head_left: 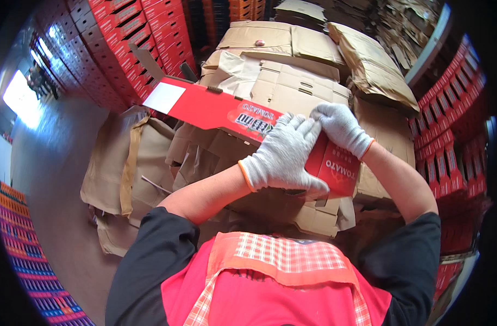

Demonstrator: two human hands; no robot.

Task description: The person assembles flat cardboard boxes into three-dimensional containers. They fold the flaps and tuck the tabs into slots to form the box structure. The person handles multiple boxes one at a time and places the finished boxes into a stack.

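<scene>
A red printed cardboard box [205, 106], partly folded, lies slantwise in front of me, with a long side panel reaching to the left and a shorter end panel [338, 165] on the right. My left hand [286, 153], in a white knit glove with an orange cuff, presses flat against the box near its corner, fingers stretched and thumb apart. Just to the right, my right hand [342, 127], gloved alike, has its fingers bent around the upper edge of the box at that corner. The fingertips of the two hands almost meet. The inside of the box is mostly hidden.
Beneath and beyond the box lie stacked flat brown cardboard sheets [297, 87] and paper-wrapped bundles [373, 68]. A wrapped bundle [126, 163] stands at left. Tall stacks of red boxes rise at back left [134, 41] and right [449, 163]. Colourful crates [36, 266] line the lower left.
</scene>
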